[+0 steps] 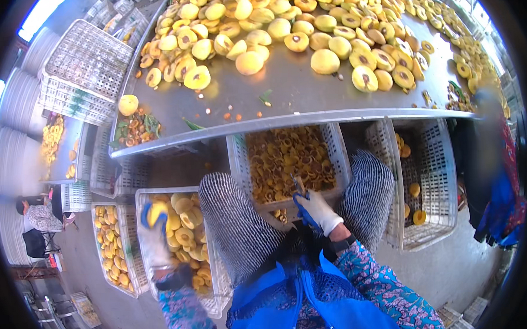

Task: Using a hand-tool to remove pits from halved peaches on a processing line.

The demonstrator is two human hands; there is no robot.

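My left hand (pixel 155 243), in a white glove with blue fingers, is closed around a yellow peach half (pixel 157 212). It is over a white plastic crate (pixel 215 270) heaped with peach halves (pixel 185 228), left of my knee. My right hand (pixel 318 211), gloved the same way, grips a small hand tool with a wooden handle and a metal end (pixel 299 185); its exact kind is unclear. Below the tool, between my knees, a crate (pixel 337 149) holds many brown-yellow pit pieces and scraps (pixel 285 163).
A metal table (pixel 239 93) ahead bears many halved peaches (pixel 249 62) and a scrap pile (pixel 138 127). On the right stands a crate (pixel 431 228) with several peaches; on the left, another full crate (pixel 114 246). A person (pixel 43 215) sits far left; another's clothing (pixel 504 199) shows right.
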